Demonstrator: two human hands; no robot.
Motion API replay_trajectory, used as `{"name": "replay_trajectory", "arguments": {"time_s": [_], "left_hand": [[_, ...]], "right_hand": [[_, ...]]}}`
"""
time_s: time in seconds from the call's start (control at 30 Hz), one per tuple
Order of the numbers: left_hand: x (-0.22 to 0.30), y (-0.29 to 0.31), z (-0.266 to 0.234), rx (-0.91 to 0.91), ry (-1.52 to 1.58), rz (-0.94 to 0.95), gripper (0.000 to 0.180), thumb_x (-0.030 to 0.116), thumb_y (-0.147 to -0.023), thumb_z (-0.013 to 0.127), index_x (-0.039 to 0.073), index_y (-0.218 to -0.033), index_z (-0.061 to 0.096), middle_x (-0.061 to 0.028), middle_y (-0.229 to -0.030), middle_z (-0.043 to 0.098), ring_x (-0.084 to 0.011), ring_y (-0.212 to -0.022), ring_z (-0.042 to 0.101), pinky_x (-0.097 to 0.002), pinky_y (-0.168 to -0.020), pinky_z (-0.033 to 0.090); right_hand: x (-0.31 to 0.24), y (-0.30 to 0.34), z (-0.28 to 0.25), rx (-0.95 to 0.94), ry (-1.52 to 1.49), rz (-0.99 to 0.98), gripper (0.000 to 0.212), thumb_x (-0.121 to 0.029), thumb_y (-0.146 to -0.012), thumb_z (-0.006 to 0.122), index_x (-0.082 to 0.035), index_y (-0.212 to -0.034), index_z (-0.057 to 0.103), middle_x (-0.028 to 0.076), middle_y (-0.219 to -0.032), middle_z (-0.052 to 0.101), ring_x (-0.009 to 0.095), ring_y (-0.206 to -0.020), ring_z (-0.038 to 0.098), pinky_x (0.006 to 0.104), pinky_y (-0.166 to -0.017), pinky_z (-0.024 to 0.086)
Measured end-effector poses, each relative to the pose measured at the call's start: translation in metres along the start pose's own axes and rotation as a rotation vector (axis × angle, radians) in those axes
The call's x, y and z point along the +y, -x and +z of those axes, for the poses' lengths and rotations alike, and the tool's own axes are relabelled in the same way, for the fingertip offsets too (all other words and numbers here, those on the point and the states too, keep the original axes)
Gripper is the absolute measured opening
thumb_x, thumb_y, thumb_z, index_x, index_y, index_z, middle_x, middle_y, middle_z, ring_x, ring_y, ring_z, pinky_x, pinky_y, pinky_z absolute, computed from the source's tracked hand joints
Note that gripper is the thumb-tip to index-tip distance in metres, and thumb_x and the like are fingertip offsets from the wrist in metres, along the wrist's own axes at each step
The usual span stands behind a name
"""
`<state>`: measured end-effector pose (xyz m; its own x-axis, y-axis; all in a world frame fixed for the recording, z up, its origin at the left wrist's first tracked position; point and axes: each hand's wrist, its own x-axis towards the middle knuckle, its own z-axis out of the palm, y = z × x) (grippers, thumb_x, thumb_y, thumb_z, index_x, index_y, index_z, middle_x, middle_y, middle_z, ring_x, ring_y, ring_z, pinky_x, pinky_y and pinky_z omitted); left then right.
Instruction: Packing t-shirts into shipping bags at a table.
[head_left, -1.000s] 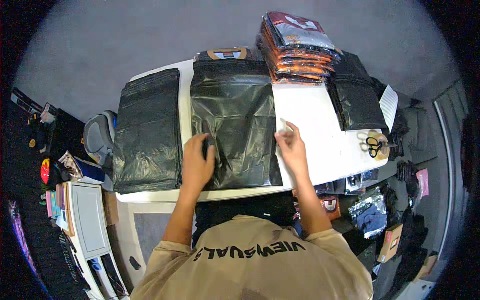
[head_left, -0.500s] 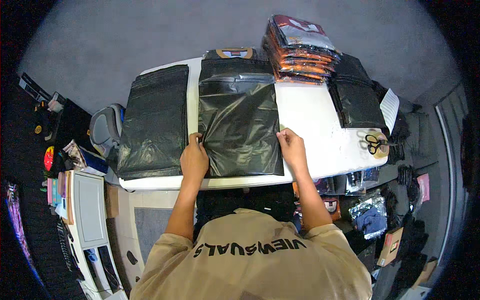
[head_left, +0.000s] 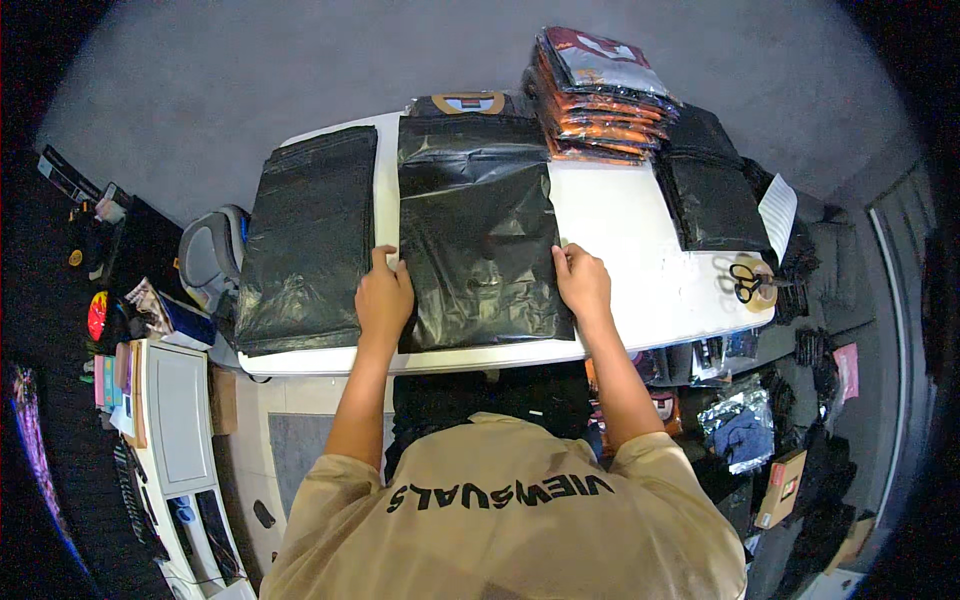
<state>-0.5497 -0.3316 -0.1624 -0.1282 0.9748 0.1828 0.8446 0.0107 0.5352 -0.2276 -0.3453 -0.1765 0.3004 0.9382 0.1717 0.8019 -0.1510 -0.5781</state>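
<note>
A black plastic bag (head_left: 478, 250) lies flat on the white table in front of me, its upper part creased across. Beside its left edge, my left hand (head_left: 385, 300) rests with the forefinger stretched out and the thumb apart, close to the plastic. My right hand (head_left: 585, 285) pinches the bag's right edge between thumb and fingers. To the left lies a stack of black plastic bags (head_left: 308, 240). Past the far end of the middle bag, a packaged item with a tan ring print (head_left: 460, 103) peeks out.
A tall pile of clear-wrapped folded garments (head_left: 605, 100) stands at the far right of the table (head_left: 610, 215). More black bags (head_left: 715, 200), a paper sheet (head_left: 778, 218), scissors (head_left: 745, 283) and a tape roll (head_left: 765, 295) lie right. A white cabinet (head_left: 175, 415) stands lower left.
Both hands have shifted slightly away from me along the bag's sides. My left fingers have spread from the edge. The bag's surface looks flatter, and its near edge has moved slightly away.
</note>
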Motion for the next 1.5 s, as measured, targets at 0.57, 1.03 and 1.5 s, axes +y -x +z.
{"name": "replay_trajectory", "arguments": {"time_s": [0.57, 1.03, 1.5], "left_hand": [[0.037, -0.005, 0.000, 0.004, 0.009, 0.397, 0.023, 0.017, -0.101, 0.068, 0.002, -0.119, 0.067, -0.0209, -0.129, 0.069, -0.0419, -0.129, 0.060, -0.0501, -0.104, 0.051], [0.081, 0.025, 0.054, -0.239, -0.068, 0.673, 0.088, 0.056, -0.102, 0.060, 0.001, -0.166, 0.037, -0.0193, -0.174, 0.034, -0.0439, -0.163, 0.026, -0.0680, -0.131, 0.012], [0.069, 0.023, 0.043, -0.187, -0.141, 0.612, 0.081, 0.064, -0.101, 0.059, 0.019, -0.166, 0.046, -0.0161, -0.174, 0.036, -0.0462, -0.161, 0.027, -0.0755, -0.127, 0.008]], "right_hand": [[-0.018, -0.005, -0.013, 0.092, 0.005, -0.151, 0.027, -0.021, -0.100, 0.073, -0.001, -0.118, 0.068, 0.027, -0.126, 0.070, 0.045, -0.116, 0.069, 0.0522, -0.093, 0.057], [-0.026, 0.014, 0.027, -0.242, 0.198, -0.429, 0.070, -0.043, -0.111, 0.047, -0.008, -0.170, 0.032, 0.017, -0.178, 0.027, 0.036, -0.166, 0.020, 0.0607, -0.132, 0.018], [-0.029, 0.015, 0.019, -0.266, 0.150, -0.415, 0.072, -0.048, -0.110, 0.051, -0.012, -0.170, 0.035, 0.019, -0.178, 0.027, 0.038, -0.166, 0.020, 0.0613, -0.132, 0.016]]}}
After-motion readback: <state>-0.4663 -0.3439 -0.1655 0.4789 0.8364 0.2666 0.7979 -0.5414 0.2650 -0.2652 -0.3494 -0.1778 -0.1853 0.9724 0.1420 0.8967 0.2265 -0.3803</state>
